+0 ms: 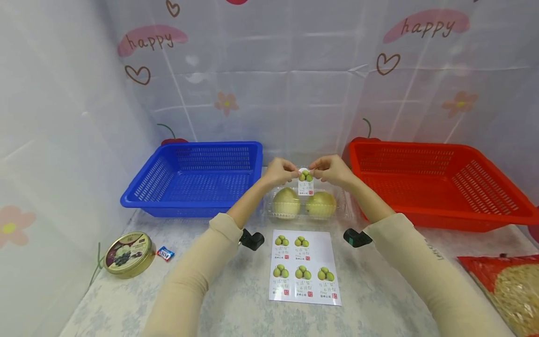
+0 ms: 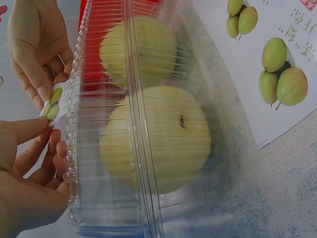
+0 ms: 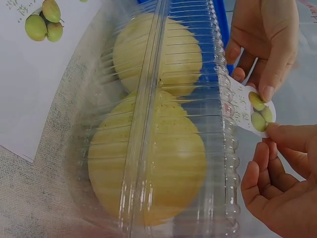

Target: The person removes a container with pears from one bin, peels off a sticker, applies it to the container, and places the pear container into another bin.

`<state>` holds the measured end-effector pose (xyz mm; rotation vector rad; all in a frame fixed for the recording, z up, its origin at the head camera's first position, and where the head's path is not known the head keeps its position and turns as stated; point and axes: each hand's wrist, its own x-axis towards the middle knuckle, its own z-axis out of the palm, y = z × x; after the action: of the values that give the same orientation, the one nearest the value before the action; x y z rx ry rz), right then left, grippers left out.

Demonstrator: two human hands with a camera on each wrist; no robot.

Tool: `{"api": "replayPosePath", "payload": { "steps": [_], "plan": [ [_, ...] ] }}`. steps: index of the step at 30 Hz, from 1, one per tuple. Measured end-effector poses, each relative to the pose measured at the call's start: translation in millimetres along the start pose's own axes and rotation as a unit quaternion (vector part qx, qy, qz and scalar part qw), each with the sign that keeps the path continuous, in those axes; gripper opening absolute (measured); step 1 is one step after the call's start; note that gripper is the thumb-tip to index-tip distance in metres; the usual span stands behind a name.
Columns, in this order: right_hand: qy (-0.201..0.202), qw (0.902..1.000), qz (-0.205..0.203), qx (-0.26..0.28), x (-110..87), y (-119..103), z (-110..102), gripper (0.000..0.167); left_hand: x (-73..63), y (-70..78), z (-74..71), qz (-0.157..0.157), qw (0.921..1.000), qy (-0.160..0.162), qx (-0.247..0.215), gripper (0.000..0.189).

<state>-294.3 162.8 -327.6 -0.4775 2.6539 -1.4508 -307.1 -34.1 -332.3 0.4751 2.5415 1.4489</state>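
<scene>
A small white sticker [image 1: 306, 182] printed with green pears hangs over the top of a clear plastic box [image 1: 269, 206]. My left hand [image 1: 280, 172] pinches the sticker's left upper edge, and my right hand [image 1: 332, 170] pinches its right upper edge. In the right wrist view the sticker [image 3: 250, 109] slants down toward the box's ridged far edge. Through the lid show two yellow-green pears, one on the left [image 1: 286, 202] and one on the right [image 1: 321, 204]. Nearer me lies a sticker sheet [image 1: 313, 243] with several pear stickers and a bare spot at its upper right.
A blue basket [image 1: 193, 206] stands left of the box and a red basket [image 1: 425, 220] right of it. At the left lie a round tin [image 1: 129, 255] and a small blue-and-red packet [image 1: 165, 253]. A red bag [image 1: 480, 267] of pale contents is at the right edge.
</scene>
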Motion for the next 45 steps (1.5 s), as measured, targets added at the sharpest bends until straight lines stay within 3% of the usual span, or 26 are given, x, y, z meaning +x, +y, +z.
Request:
{"api": "replayPosePath", "payload": {
  "steps": [9,18,24,35,45],
  "plan": [
    [0.023,0.9988,-0.021,-0.038,3.0,7.3,9.0,0.019,6.6,-5.9,3.8,0.024,0.9941,0.023,0.103,0.015],
    [0.033,0.9968,-0.023,-0.069,2.8,8.3,13.7,0.019,10.4,-11.0,5.2,0.032,0.9874,0.031,0.152,0.012],
    [0.034,0.9958,-0.025,-0.081,2.1,9.2,15.1,0.019,10.5,-13.8,8.7,0.042,0.9837,0.041,0.17,0.011],
    [0.023,0.9949,-0.046,-0.086,-0.2,11.3,17.1,0.019,8.7,-12.5,12.1,0.028,0.9785,0.042,0.2,0.017],
    [-0.007,0.9928,-0.04,-0.113,-3.5,14.6,17.7,0.045,7.5,-9.3,10.7,0.021,0.9792,0.023,0.2,0.029]
  ]
}}
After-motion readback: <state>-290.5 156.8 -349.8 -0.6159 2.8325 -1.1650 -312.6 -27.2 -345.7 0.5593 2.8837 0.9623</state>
